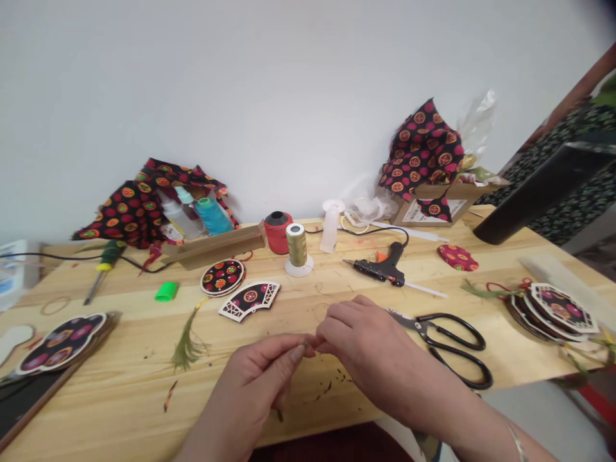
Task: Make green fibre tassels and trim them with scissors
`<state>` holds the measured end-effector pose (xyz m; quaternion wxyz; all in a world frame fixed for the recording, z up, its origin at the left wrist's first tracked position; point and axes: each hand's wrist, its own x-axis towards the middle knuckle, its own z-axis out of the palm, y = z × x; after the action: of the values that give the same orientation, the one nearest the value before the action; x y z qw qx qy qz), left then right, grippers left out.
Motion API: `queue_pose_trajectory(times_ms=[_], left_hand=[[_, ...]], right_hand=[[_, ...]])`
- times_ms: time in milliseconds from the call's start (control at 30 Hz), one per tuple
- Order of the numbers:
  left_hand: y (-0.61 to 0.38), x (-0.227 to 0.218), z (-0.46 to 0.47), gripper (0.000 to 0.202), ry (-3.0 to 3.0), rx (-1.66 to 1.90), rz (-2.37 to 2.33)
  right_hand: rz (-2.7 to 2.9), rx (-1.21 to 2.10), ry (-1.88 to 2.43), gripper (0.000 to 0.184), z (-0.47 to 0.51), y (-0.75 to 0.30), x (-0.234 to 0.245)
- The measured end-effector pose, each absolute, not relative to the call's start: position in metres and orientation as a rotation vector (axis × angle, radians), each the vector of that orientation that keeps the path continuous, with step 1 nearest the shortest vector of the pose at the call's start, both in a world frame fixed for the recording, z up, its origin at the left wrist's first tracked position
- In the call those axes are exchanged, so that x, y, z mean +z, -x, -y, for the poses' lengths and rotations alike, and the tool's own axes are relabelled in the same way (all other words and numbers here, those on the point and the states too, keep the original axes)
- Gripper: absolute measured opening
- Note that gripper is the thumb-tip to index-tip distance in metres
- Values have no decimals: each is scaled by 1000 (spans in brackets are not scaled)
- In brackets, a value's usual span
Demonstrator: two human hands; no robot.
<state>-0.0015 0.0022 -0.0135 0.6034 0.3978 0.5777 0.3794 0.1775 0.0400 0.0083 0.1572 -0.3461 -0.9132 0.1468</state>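
Near the front edge of the table, my left hand and my right hand meet, fingertips pinched close together. What they pinch is too small and covered to name. A short dark olive end pokes out below my left hand. Scissors with black handles lie just right of my right hand, blades partly behind it. Beyond my hands are a fan-shaped ornament with patterned fabric, a round ornament with an olive tassel, and a spool of olive thread.
A black glue gun lies behind the scissors. Stacked ornaments sit at right, and a flower-shaped one at left. A screwdriver, green cap and red thread spool stand farther back. Another person's arm shows at right.
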Motion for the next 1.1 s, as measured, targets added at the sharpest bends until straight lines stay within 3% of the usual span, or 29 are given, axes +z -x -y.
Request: queue_pose_trajectory(times_ms=[167,333,467,833,1100], left_hand=[[-2,-14,-3,21,-891,896,-1333],[0,-17,-4,22,-730,1020,-1306],[3,-23,-5,21,-647,1076,-1239],[6,-25,-2,20,-682,1116,-1243],[6,-32,-1,21,-749,1085,-1340]], right_hand=[[2460,632,997,15,-44,-178,9],[1675,878,1233,11,-48,-182,-8],[1270,1261,1344,15,-45,-178,-19],[955,1760,1213,14,-33,-156,-33],[681,1828,1116,22,-35,-147,-33]])
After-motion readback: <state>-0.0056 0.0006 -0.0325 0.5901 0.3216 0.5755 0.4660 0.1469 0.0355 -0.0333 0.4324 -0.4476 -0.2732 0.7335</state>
